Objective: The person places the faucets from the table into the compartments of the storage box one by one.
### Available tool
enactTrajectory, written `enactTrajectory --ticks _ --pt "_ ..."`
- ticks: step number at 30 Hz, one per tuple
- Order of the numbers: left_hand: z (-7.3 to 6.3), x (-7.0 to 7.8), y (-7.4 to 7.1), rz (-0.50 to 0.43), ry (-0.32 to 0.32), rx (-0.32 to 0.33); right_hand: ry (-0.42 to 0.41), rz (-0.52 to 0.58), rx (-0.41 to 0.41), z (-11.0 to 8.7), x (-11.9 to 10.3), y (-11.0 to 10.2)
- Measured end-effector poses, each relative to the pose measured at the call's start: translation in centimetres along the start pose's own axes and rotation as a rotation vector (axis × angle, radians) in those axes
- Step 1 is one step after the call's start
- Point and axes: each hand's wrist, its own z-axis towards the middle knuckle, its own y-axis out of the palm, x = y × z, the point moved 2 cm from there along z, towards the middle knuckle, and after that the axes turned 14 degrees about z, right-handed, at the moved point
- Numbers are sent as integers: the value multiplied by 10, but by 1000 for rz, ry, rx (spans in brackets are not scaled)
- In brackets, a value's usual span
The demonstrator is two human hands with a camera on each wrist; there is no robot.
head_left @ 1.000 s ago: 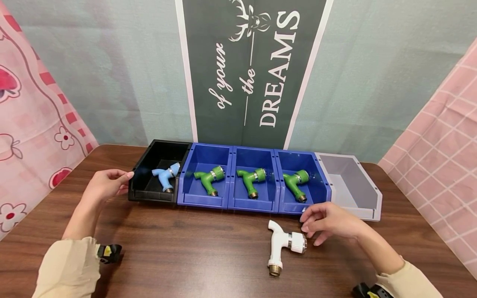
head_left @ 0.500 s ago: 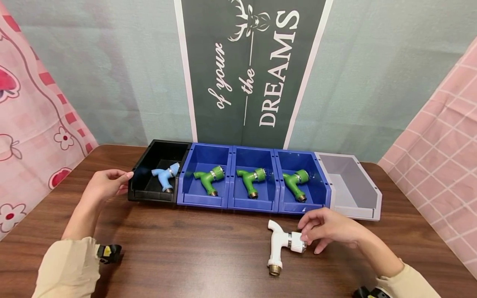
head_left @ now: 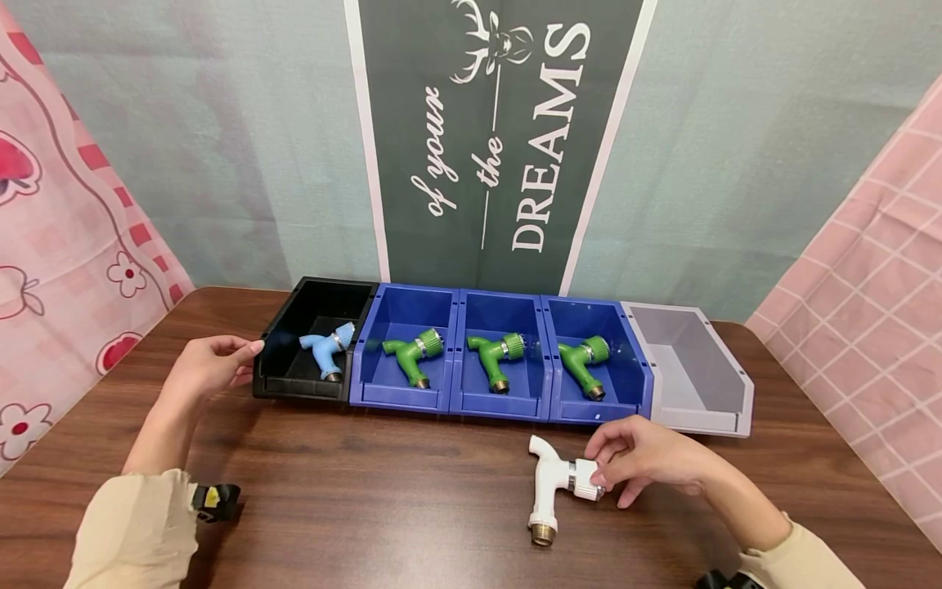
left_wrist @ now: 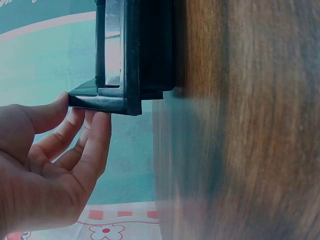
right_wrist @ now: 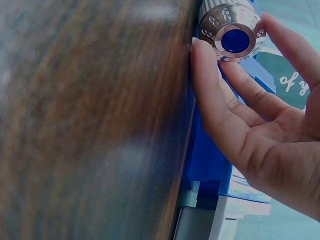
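Observation:
A white faucet (head_left: 546, 489) with a brass threaded end lies on the table in front of the bins. My right hand (head_left: 651, 454) has its thumb and fingers around the faucet's ribbed knob (head_left: 586, 479); in the right wrist view the knob's metal cap (right_wrist: 235, 40) with a blue centre sits between the fingertips. My left hand (head_left: 209, 366) pinches the side rim of the black bin (head_left: 300, 384), thumb on one face and fingers on the other in the left wrist view. A light blue faucet (head_left: 322, 353) lies inside that bin.
Three blue bins (head_left: 401, 401) stand joined in a row right of the black one. Each holds a green faucet (head_left: 499, 360). A grey bin (head_left: 695, 419) ends the row at the right. A printed cloth (head_left: 309, 147) hangs behind the wooden table (head_left: 353, 499).
My right hand has moved slightly left and down onto the white faucet's knob, its fingers closing around it. The left hand and the bins have stayed in place.

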Motion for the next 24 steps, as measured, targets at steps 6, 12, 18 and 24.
enactTrajectory --ticks 6,12,18,24 --pt "1 -1 0 -2 4 3 -13 -6 -3 0 0 0" --pt "2 -3 0 -8 2 -3 -23 -7 -2 0 0 1" --pt "2 -3 0 -12 1 -6 -23 15 3 0 0 1" --pt "1 -2 0 -3 6 -4 -44 43 -17 0 -2 2"
